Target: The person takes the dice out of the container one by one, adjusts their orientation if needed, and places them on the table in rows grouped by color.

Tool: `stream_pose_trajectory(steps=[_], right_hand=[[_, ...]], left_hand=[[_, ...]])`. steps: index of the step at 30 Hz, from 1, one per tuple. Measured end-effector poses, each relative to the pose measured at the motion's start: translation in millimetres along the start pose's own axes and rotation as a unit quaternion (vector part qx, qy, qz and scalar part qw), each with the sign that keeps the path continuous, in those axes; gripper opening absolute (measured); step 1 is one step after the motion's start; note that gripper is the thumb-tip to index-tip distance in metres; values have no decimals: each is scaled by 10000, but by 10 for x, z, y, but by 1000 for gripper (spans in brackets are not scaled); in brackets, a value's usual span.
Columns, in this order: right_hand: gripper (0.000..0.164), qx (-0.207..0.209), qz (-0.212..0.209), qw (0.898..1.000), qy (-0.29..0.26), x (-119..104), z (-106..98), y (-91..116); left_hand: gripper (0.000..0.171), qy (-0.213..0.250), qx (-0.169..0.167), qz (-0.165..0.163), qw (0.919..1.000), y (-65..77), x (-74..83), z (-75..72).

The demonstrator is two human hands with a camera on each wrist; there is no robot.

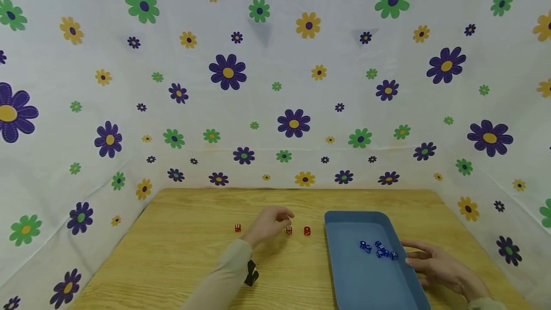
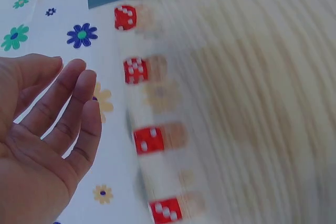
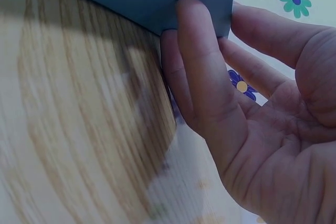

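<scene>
My left hand (image 1: pixel 269 224) hovers over the wooden table with its fingers loosely bent and nothing between them. Close under its fingertips is a red die (image 1: pixel 289 230) with white pips, and another red die (image 1: pixel 307 230) sits just right of it. Further left lies a red die (image 1: pixel 237 227). The left wrist view has one more red die (image 2: pixel 149 140) in the same row, hidden behind the hand in the head view. Fingers of my right hand (image 1: pixel 439 267) touch the right outer wall of a blue tray (image 1: pixel 361 281). Several dark blue dice (image 1: pixel 382 251) lie inside the tray.
The wooden table (image 1: pixel 181 252) ends at the back and sides against a white cloth (image 1: pixel 267 104) printed with flowers. A small black item (image 1: pixel 251 273) shows by the left sleeve (image 1: pixel 225 271).
</scene>
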State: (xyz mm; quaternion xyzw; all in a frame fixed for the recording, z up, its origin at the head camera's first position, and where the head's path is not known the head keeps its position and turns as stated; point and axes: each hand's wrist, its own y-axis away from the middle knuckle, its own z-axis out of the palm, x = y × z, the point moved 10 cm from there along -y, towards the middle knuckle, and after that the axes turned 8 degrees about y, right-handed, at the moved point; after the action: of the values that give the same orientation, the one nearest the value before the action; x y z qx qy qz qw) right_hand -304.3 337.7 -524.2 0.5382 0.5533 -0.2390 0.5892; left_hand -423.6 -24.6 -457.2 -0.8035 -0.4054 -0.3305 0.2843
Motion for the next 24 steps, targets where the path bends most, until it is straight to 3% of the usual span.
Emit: stream_pose_trajectory(steps=[8,14,24], right_hand=[[71,15,-55,9999,99,-58,2,3],[72,191,58,9997,161,-64,-20,8],[72,44,-13,9999,146,-54,7,26]], left_hand=[[20,157,-40,265,9995,-127,200,206],[21,384,-35,251,9989,-234,321,401],[23,789,-81,293,9964,-384,561,703]])
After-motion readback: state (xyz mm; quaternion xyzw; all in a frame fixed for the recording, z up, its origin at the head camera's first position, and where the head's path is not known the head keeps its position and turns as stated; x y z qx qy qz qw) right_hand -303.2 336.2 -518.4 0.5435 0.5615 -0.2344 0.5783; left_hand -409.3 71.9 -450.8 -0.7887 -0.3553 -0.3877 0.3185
